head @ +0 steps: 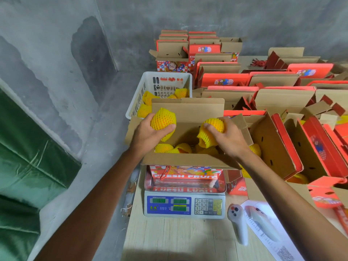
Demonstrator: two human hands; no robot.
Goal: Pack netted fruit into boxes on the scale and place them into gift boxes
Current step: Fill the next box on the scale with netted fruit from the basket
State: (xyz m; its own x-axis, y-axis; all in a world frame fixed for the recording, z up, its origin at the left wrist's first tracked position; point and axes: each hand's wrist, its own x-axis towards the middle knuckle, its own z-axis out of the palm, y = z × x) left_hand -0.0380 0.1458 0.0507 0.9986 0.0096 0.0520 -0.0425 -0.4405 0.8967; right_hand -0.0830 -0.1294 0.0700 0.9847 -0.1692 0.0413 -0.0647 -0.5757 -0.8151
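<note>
An open red "Fresh Fruit" gift box (186, 161) stands on the blue-and-white scale (184, 206), with several yellow-netted fruits (163, 147) lying inside. Over the box's left side my left hand (148, 136) grips a netted fruit (162, 119). Over its right side my right hand (229, 138) grips a second netted fruit (212, 129) whose net hangs loose below it. Behind the box, a white plastic basket (150, 85) holds more netted fruits (181, 92).
Several open red gift boxes (278, 140) fill the table to the right and back, some with fruit inside. Two white handheld controllers (238, 223) and a printed sheet (273, 236) lie right of the scale. A grey concrete wall and floor are on the left.
</note>
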